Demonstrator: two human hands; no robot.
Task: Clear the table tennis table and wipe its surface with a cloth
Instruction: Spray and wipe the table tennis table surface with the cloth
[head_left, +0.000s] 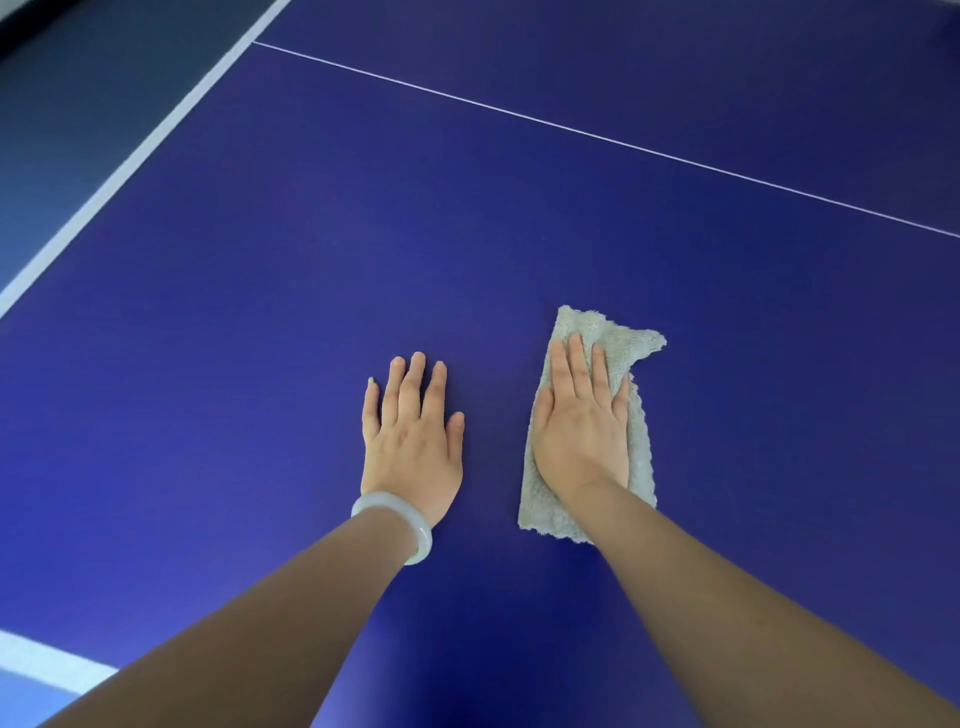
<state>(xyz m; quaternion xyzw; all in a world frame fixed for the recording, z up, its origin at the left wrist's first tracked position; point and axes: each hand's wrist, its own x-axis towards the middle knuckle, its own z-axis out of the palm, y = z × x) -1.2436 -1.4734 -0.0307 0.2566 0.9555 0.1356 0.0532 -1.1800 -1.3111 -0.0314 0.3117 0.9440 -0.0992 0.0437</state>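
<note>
Cloth (618, 338) lies flat on blue bench (260, 312) under right hand (582, 431), fingers straight, close together, pressing not gripping | left hand (413, 441) braces just beside, fingers slightly spread | advice: even palm pressure, overlapping strokes toward far white line (623, 143)

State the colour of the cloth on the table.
The cloth is pale grey; the head view shows it.

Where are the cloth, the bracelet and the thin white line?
cloth (618, 335): head view, bare top flap.
bracelet (395, 501): head view, top of band.
thin white line (597, 136): head view, mid-length.
</note>
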